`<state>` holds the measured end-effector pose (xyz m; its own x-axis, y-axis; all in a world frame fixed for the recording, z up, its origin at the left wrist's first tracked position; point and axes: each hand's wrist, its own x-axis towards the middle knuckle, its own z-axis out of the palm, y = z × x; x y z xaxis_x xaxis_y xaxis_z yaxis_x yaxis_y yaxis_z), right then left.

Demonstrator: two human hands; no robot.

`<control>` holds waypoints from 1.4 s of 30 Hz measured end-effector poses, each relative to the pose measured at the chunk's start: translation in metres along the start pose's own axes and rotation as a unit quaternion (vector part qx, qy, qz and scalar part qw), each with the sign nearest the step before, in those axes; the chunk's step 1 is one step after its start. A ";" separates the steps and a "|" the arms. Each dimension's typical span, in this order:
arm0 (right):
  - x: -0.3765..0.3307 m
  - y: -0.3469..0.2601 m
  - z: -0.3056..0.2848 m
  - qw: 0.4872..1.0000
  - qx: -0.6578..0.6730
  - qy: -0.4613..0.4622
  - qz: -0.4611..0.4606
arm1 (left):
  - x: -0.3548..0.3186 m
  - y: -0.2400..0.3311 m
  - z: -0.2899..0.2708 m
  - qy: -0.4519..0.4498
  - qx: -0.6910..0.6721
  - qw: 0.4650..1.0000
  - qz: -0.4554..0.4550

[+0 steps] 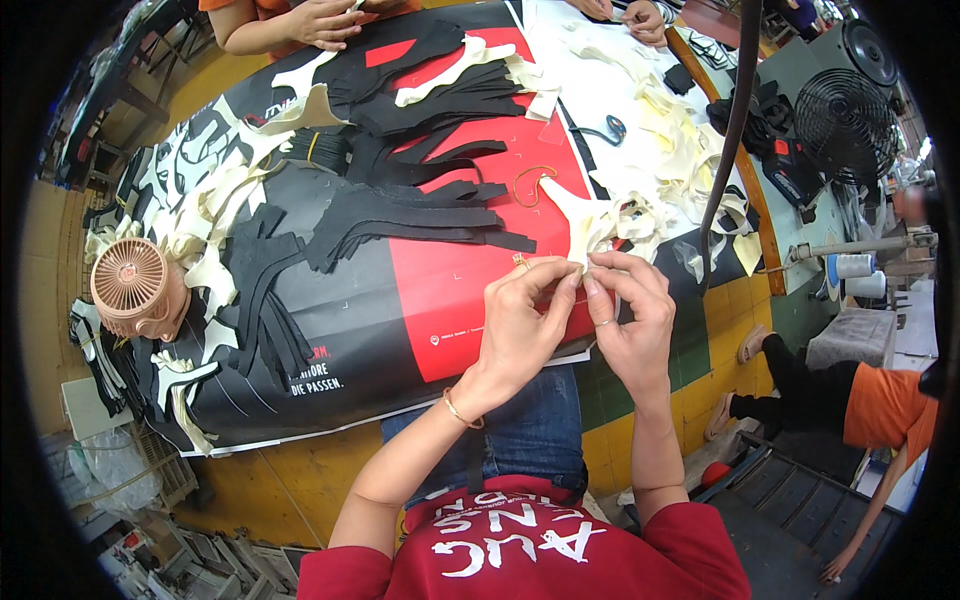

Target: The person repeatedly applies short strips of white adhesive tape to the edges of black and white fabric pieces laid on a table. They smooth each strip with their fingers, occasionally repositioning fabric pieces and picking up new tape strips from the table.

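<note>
- Left hand: thumb and forefinger pinched together on the near end of a cream, branching fabric piece.
- Right hand: thumb and forefinger brought together at that same end — just beside the left fingertips.
- The cream piece extends away from the hands, over the red part of a glossy red-and-black printed sheet.
- Black, curved fabric strips lie stacked to its left — a peach, round-caged fan stands farther left.
</note>
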<state>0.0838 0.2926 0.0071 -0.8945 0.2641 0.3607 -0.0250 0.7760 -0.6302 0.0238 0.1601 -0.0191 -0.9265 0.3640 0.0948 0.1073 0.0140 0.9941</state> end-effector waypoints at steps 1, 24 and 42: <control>0.000 0.000 0.000 1.000 -0.001 0.002 -0.001 | 0.000 0.000 0.000 -0.002 -0.001 1.000 -0.002; -0.028 0.060 -0.101 0.717 0.677 0.103 0.132 | 0.037 -0.017 -0.003 0.008 0.037 0.999 -0.031; -0.056 -0.056 -0.073 0.999 0.043 0.011 0.004 | -0.051 0.051 -0.032 -0.217 -0.229 0.946 -0.075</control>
<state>0.1680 0.2763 0.0725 -0.8850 0.2826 0.3699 -0.0577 0.7219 -0.6896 0.0654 0.1123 0.0289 -0.6731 0.7393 0.0199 -0.2726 -0.2730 0.9226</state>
